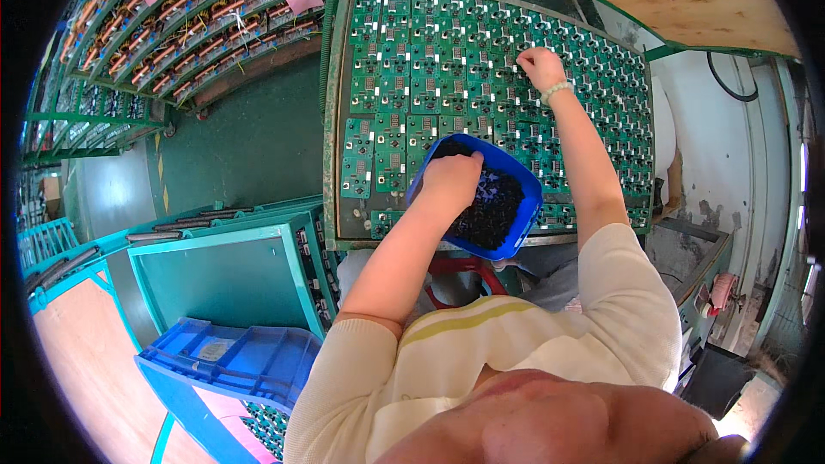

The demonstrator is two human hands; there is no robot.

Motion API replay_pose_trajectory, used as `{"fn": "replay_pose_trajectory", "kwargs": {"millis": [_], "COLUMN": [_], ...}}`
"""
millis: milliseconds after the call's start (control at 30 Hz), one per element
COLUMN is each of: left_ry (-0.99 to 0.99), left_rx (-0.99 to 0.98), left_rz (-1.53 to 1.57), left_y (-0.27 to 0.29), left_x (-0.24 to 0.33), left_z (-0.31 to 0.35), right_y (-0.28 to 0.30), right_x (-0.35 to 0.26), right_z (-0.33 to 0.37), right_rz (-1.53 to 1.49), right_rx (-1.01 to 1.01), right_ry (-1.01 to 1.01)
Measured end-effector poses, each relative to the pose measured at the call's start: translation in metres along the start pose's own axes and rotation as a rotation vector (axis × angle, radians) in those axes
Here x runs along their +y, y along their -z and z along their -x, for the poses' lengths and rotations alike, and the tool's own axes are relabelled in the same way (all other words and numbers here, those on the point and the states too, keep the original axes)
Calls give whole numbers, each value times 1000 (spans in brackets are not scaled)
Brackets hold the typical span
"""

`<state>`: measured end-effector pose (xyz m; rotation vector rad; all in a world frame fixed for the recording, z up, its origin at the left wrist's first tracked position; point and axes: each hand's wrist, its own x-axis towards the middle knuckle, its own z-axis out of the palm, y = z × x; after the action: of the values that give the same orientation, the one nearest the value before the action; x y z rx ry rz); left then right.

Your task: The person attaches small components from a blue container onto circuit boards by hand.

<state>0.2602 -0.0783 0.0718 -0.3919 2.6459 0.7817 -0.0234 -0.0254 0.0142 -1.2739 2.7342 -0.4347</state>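
Observation:
A blue plastic bin (531, 204) holds a heap of small black parts (490, 206) and rests over the near edge of the board-covered table. My left hand (453, 180) reaches across the bin's left rim into it, fingers curled; what they hold among the parts is hidden. Rows of green circuit boards (391, 86), with small displays and white and dark components, cover the tabletop. Over the boards right of the middle, my right hand (543, 70) has thumb and fingertips pinched together. Anything between those tips is too small to name. A beaded bracelet (557, 90) circles that wrist.
Racks of copper-coil boards (223, 9) stand at the far left. A teal cabinet (219, 266) and blue crate (232, 357) are at the near left. A green-framed wooden panel (679, 0) hangs at the far right, and a wall (718, 155) borders the right side.

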Motion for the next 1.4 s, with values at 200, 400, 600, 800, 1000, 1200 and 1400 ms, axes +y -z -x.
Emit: {"fn": "replay_pose_trajectory", "kwargs": {"millis": [200, 400, 600, 800, 1000, 1200, 1400], "left_ry": [-18, -18, -229, -394, -83, -67, -197], "left_rx": [-40, -35, -25, 67, -220, -145, -263], "left_rz": [-5, 41, 239, 535, 1390, 1724, 2013], "left_y": [-8, -2, -2, 8, 28, 30, 24], "left_x": [-1, -3, -14, 8, 30, 45, 45], "left_z": [-2, -3, -9, -18, -5, -9, -15], "right_y": [-4, 18, 68, 79, 83, 84, 84], "right_x": [-5, 3, -44, -93, -81, -87, -74], "right_z": [-5, 35, 151, 193, 183, 175, 164], "right_rz": [179, -328, -807, -848, -1038, -1170, -1587], "right_rx": [-48, 246, 125, -69, -26, 162, 38], "right_ry": [-46, -168, -313, 212, 282, 157, -15]}}
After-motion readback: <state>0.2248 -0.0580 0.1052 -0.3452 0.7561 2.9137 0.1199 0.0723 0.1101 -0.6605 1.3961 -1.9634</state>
